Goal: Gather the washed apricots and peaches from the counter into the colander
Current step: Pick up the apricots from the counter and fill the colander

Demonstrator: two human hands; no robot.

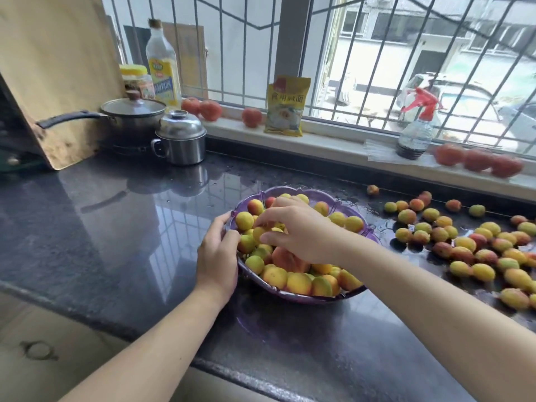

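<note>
My left hand (218,258): fingers curled over the near-left rim of the translucent purple scalloped plastic colander (359,227), thumb on the outside, fingertips inside against the fruit; it grips the rim.

My right hand (295,227): reaching across the colander from the right, palm down, fingers bent and loosely gathered, tips touching small yellow apricots (298,283) at the left of the heap. I cannot tell whether they pinch one fruit or only rest on several.

Colander: stands on the dark speckled stone countertop (87,227), near its front edge, about the middle of its length. Heaped with yellow and yellow-red apricots; one larger pink-orange peach (290,259) lies among them just under my right wrist.

Loose washed fruit (464,245): many yellow, green-tinged and red-blushed pieces scattered on the wet right end of the countertop, running to its right edge, a few strays close to the back edge.

Back left corner of the countertop: lidded steel saucepan with black handle (133,111); lidded steel mug (181,137); pale wooden board (58,68) leaning upright.

White windowsill (333,140) behind the back edge: yellow-labelled oil bottle (162,68), yellow packet (285,107), red-topped spray bottle (414,132), red tomatoes (475,161).
</note>
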